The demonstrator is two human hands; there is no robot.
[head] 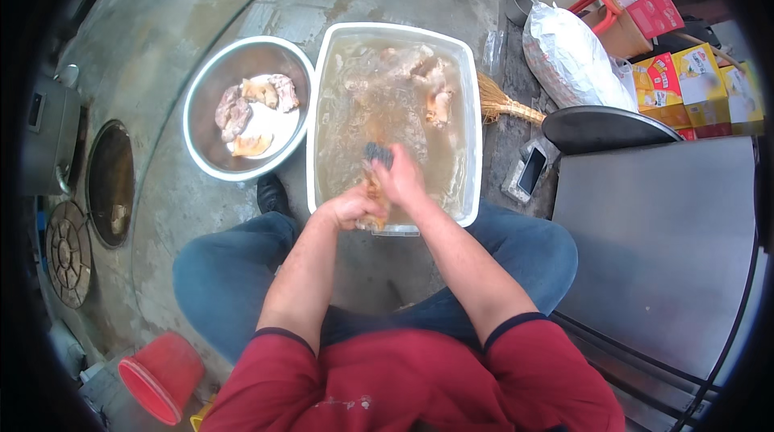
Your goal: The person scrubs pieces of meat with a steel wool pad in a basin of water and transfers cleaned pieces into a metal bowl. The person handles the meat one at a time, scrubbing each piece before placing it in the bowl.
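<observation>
My left hand [352, 207] grips a tan piece of meat with skin [376, 193] at the near edge of a white plastic tub [477, 148]. Against that piece, my right hand [400, 177] holds a grey scouring pad [378, 154]; both are slightly blurred. Cloudy brownish water fills the tub, and pale pieces of meat [440, 102] stick out of it toward the far right. How many lie under the water cannot be seen. To the left, a steel basin [199, 148] holds several pieces of meat [233, 111] on its bottom.
Right of the tub are a straw broom [508, 107], a phone [532, 171] on a block, a white sack [574, 63] and a steel cabinet [653, 202]. At left are an open floor hole [110, 184], its round cover [68, 253], a hose [175, 90] and a red bucket [163, 374].
</observation>
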